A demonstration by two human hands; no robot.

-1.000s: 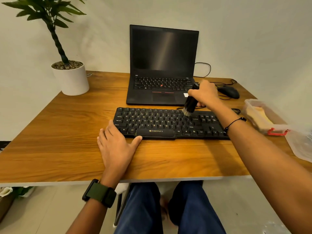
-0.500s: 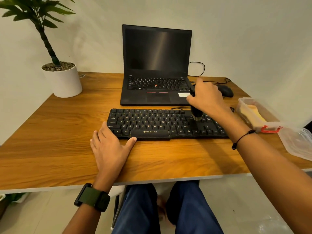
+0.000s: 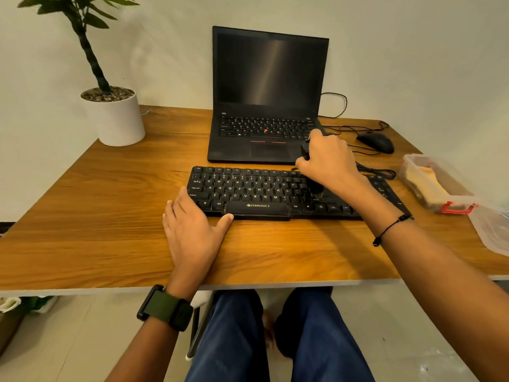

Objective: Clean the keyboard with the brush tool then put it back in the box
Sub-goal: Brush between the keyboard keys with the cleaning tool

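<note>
While the right hand grips the black brush upright, bristles down on the keys right of centre, the left hand lies flat and relaxed on the table, fingers against the keyboard's near-left corner, thumb at the spacebar edge. Clear plastic box with a red latch sits open at the table's right edge, well apart from the brush; closed-screen-dark laptop, mouse and potted plant stand behind.
</note>
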